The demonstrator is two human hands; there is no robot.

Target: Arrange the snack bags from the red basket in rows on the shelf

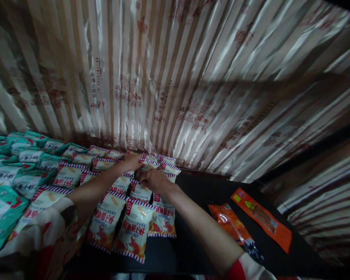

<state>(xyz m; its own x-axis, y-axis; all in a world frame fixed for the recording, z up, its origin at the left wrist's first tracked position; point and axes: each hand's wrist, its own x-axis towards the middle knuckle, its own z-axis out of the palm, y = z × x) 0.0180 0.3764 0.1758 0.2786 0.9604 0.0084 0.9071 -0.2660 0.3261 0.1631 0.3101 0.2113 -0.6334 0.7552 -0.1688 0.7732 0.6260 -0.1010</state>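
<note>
Both hands reach forward to a small white snack bag (148, 166) with a red-and-blue striped edge, in the back rows of similar bags. My left hand (132, 161) is at its upper left corner, fingers closed on the edge and partly hidden. My right hand (156, 181) grips the bag's lower side with curled fingers. Right below it lies another white snack bag (140, 192) of the same kind. Closer to me, a larger-looking front snack bag (135, 229) with red print and a red crayfish picture stands tilted among its neighbours.
Teal snack bags (29, 155) fill the left side in rows. On the black table (192, 233) at right lie an orange packet (229, 223) and a flat orange pouch (262, 219) with a clear window. A pleated, shiny printed curtain (163, 77) hangs directly behind.
</note>
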